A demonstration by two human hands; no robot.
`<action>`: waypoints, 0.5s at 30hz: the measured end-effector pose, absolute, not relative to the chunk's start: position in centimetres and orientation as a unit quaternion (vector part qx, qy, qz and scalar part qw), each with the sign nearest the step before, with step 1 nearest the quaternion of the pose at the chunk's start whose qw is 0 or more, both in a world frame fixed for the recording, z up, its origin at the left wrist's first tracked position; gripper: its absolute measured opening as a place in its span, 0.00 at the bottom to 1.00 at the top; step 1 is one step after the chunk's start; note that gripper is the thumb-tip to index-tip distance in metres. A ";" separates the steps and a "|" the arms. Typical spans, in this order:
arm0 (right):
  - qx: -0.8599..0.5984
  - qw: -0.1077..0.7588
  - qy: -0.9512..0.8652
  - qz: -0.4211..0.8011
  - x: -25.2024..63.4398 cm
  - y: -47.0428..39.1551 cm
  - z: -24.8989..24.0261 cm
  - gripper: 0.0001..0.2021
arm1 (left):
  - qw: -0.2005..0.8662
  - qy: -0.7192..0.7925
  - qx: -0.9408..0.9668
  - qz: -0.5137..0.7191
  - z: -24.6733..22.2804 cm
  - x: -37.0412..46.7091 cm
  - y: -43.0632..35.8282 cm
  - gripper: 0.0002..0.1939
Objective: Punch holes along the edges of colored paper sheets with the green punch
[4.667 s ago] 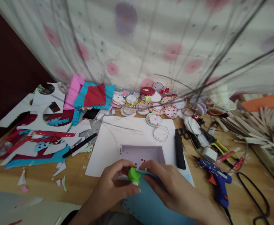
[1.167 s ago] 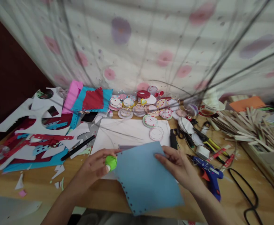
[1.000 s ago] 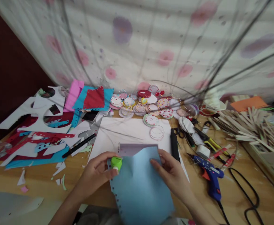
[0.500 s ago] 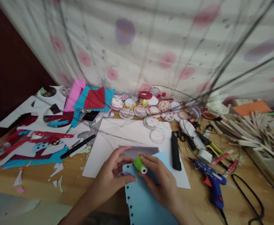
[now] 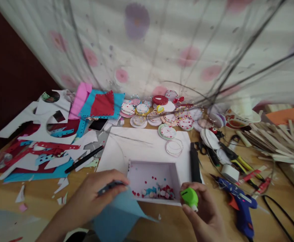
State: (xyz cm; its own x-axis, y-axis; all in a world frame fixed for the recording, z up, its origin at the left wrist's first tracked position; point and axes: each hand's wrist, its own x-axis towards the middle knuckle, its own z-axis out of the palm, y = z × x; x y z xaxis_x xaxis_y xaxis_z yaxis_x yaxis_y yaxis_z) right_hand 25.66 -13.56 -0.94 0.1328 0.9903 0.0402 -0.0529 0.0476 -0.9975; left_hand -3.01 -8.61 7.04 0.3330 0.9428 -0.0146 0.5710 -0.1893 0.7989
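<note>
Left grip (image 5: 104,190), blue sheet (image 5: 118,215) partly hidden

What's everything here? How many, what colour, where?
Gadget: one, green, right hand.
Sheet: one, blue, left hand.
Open box: one, pale, centre; colourful bits inside.
Large paper: one visible, white, under box.
Paper scraps: many, mixed colours, left.
Pen: one, black, left.
Decorated discs: many, multicoloured, back.
Glue gun: one, blue, right.
Yellow-handled tools: count unclear, right.
Sticks: many, pale, far right.
Bowl: one, patterned, back right.
Curtain: one, flowered white, behind.
Desk: one, brown, beneath.
Person's hands: two, bare, front.
</note>
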 end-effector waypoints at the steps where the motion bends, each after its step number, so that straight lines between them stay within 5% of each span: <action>1: -0.497 0.562 -0.460 0.475 25.5 -13.4 -0.6 0.15 | 0.369 0.504 0.743 0.242 6.7 -2.1 -8.8 0.07; 11: -0.428 0.403 -0.648 0.484 23.6 -13.0 1.8 0.20 | 0.347 0.532 0.701 0.323 4.3 1.9 -10.6 0.07; 15: -0.410 0.395 -0.627 0.532 24.0 -14.2 1.6 0.20 | 0.508 0.497 0.645 0.281 4.8 1.1 -12.2 0.19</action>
State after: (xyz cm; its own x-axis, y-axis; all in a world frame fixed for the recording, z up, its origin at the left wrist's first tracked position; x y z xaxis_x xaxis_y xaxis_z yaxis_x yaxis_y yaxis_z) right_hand 24.04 -14.16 1.63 -0.3520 0.9342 0.0590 0.0944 0.0981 -0.9907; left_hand 1.08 -12.20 4.77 0.3482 0.9266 -0.1422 0.3567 0.0093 0.9342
